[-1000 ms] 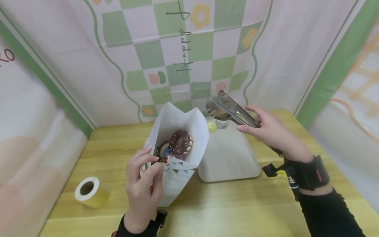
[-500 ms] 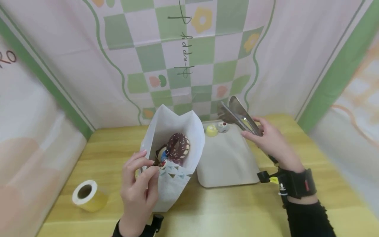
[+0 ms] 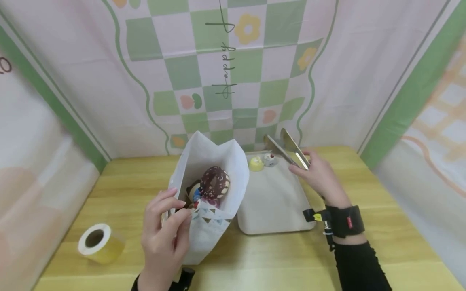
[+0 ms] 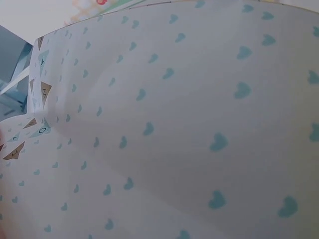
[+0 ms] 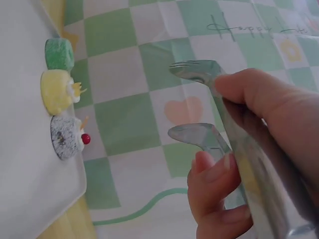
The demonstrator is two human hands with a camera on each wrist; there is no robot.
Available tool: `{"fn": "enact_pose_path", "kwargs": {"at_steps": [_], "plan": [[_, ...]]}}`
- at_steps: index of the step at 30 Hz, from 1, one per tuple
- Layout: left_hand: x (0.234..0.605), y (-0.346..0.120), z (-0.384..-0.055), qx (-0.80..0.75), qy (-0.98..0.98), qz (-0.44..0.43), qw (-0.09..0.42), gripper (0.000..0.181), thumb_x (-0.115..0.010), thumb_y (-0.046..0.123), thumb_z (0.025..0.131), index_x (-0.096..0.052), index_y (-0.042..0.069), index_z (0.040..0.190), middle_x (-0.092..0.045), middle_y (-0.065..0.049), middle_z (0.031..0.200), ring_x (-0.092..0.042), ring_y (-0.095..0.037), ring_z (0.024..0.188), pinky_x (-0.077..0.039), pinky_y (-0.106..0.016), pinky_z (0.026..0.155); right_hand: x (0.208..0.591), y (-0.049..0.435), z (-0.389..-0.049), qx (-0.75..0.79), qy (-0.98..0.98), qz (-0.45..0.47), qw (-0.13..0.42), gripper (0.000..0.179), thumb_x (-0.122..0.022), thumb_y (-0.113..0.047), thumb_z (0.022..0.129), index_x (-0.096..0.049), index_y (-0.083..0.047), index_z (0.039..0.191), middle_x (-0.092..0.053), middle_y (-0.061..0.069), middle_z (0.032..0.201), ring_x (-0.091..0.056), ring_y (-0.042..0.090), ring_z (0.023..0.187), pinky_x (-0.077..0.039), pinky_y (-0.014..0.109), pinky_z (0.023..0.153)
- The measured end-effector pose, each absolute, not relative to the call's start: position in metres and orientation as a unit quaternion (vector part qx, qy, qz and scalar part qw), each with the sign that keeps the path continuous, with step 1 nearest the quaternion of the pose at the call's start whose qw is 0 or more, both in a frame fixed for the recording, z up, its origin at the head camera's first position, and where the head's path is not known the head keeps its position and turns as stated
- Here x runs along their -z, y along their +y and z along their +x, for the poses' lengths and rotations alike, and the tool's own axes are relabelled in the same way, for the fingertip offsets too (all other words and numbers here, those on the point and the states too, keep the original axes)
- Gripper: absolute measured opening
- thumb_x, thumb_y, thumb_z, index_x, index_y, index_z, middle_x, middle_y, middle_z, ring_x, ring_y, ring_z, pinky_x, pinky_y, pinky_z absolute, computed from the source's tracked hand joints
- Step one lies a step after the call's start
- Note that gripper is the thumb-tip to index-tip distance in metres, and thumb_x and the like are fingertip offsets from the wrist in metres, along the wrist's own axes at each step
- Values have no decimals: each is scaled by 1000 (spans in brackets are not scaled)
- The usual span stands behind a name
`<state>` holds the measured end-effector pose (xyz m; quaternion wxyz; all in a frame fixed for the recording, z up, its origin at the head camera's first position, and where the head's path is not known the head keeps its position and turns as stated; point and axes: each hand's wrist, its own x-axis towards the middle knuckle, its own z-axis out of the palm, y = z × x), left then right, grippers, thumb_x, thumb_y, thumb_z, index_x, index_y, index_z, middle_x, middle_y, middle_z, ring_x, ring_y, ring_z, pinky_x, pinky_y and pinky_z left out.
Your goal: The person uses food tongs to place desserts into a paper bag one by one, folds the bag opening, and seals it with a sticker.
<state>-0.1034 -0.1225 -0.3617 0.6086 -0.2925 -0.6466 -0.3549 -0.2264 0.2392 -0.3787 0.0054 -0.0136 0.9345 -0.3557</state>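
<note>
My left hand point(image 3: 164, 234) pinches the rim of a white paper bag point(image 3: 205, 242), which gapes towards me. Inside it lie a chocolate doughnut point(image 3: 214, 184) with sprinkles and other small, partly hidden items. My right hand point(image 3: 320, 178) grips metal tongs point(image 3: 291, 144), their two ends spread with nothing between them, above the tray's far right corner. Small toy-like cakes sit along the tray's far edge: a green one point(image 5: 59, 54), a yellow one point(image 5: 56, 92) and a greyish one point(image 5: 65, 138) with a red cherry. From the head view the bag hides the green one.
The beige tray point(image 3: 276, 206) lies right of the bag on a wooden table point(image 3: 262, 262). A yellow label roll point(image 3: 105, 246) stands at the left. Behind the table hangs a green-checked cloth point(image 3: 247, 66), with more cloth on both sides.
The right hand and tongs have moved down and slightly left, over the tray's far right. The left hand keeps hold of the bag; the whole head view has shifted a little.
</note>
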Motion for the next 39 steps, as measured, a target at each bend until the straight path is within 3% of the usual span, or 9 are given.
{"fn": "enact_pose_path", "kwargs": {"at_steps": [9, 16, 22, 26, 33, 39], "plan": [[360, -116, -107, 369, -621, -296, 625, 43, -62, 17, 107, -60, -3, 69, -57, -23, 83, -69, -23, 116, -55, -26, 112, 400, 239, -247, 354, 934, 23, 34, 83, -67, -45, 101, -33, 3, 159, -62, 30, 127, -62, 31, 95, -52, 29, 66], [353, -114, -107, 368, -615, -289, 634, 46, -61, 19, 107, -58, -4, 68, -55, -23, 82, -68, -19, 119, -53, -22, 111, 411, 234, -258, 358, 932, 32, 46, 84, -67, -46, 102, -33, 3, 160, -65, 22, 112, -58, 25, 81, -48, 29, 59], [356, -114, -107, 371, -614, -289, 633, 45, -62, 19, 107, -58, -4, 68, -56, -23, 82, -69, -22, 117, -54, -24, 111, 425, 231, -262, 358, 931, 46, 58, 81, -66, -44, 102, -34, 4, 160, -64, 27, 126, -62, 28, 91, -51, 29, 63], [357, -114, -108, 372, -611, -295, 633, 44, -63, 18, 107, -59, -4, 69, -57, -23, 81, -69, -25, 114, -55, -25, 110, 433, 231, -265, 348, 935, 42, 51, 79, -66, -43, 103, -36, 4, 158, -65, 28, 126, -64, 31, 95, -53, 31, 66], [358, -117, -107, 370, -620, -290, 628, 45, -62, 19, 107, -59, -4, 69, -57, -23, 81, -69, -23, 115, -55, -24, 110, 442, 232, -267, 330, 942, 31, 46, 77, -65, -41, 103, -38, 9, 155, -61, 37, 134, -66, 43, 109, -60, 47, 80], [359, -122, -108, 364, -625, -298, 622, 43, -63, 19, 107, -61, -4, 70, -59, -23, 82, -70, -26, 112, -55, -28, 113, 445, 232, -269, 315, 947, 28, 56, 74, -64, -42, 103, -43, 11, 151, -62, 38, 132, -67, 44, 108, -60, 48, 80]]}}
